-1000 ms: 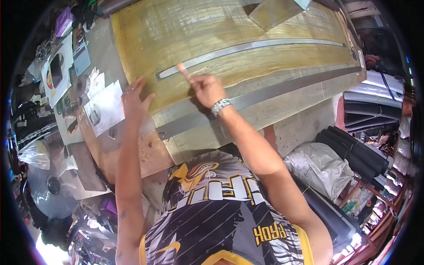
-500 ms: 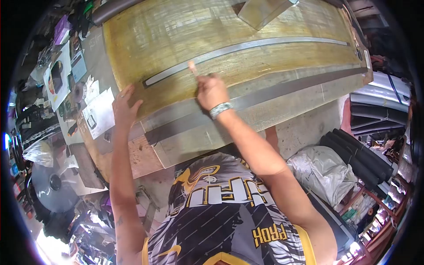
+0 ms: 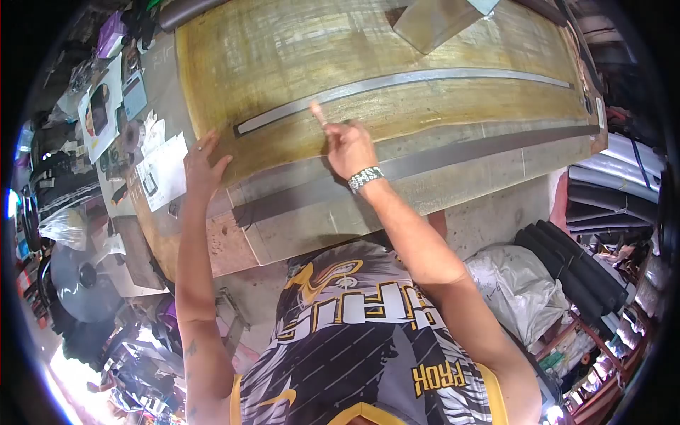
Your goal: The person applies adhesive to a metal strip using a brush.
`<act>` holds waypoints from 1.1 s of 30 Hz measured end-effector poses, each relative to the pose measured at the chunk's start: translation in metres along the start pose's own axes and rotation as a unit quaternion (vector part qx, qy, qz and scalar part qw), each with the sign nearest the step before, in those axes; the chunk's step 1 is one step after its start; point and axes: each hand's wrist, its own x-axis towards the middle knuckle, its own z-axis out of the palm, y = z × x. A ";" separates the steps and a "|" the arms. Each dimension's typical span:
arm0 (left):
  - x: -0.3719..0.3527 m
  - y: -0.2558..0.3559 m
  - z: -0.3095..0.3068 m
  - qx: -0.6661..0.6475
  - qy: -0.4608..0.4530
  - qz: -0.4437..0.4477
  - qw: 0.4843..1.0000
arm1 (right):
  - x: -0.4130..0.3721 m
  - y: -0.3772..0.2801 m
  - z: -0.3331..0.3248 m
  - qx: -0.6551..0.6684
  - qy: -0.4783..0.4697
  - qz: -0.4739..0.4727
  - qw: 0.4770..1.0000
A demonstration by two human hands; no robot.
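My right hand (image 3: 351, 150), with a patterned band at its wrist, is closed around a short, thin brush-like stick (image 3: 318, 113). The stick's pale tip is at the lower edge of a long dark strip (image 3: 397, 79) with a shiny, light upper face. The strip lies in a gentle curve across a yellowish, stained board (image 3: 283, 57). Left of the strip's end, my left hand (image 3: 205, 166) rests with fingers spread on the board's left edge and holds nothing. Along the near side of the table runs a second, flat dark strip (image 3: 425, 156).
A clear box-like container (image 3: 435, 25) stands at the back of the board. Papers (image 3: 161, 172) and a light blue calculator-like item (image 3: 133, 94) lie to the left. On the right, dark rolls (image 3: 574, 262) and a whitish sack (image 3: 520, 280) sit below the table edge.
The view has shifted slightly, so the table appears lower and further right. My right hand keeps the stick beside the strip, having moved little along it. My left hand stays on the board.
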 end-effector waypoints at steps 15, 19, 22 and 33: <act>0.002 0.025 -0.012 0.027 -0.014 -0.003 1.000 | 0.011 0.016 -0.033 0.010 -0.027 0.039 0.999; 0.002 0.004 0.002 -0.055 0.001 -0.004 0.998 | 0.054 0.088 -0.105 -0.016 0.068 0.070 0.995; 0.001 0.004 0.004 -0.044 0.009 0.002 0.999 | 0.070 0.111 -0.142 -0.100 0.126 0.070 0.985; 0.000 0.018 -0.001 -0.076 -0.006 -0.047 0.996 | 0.072 0.113 -0.142 -0.013 0.133 -0.017 0.991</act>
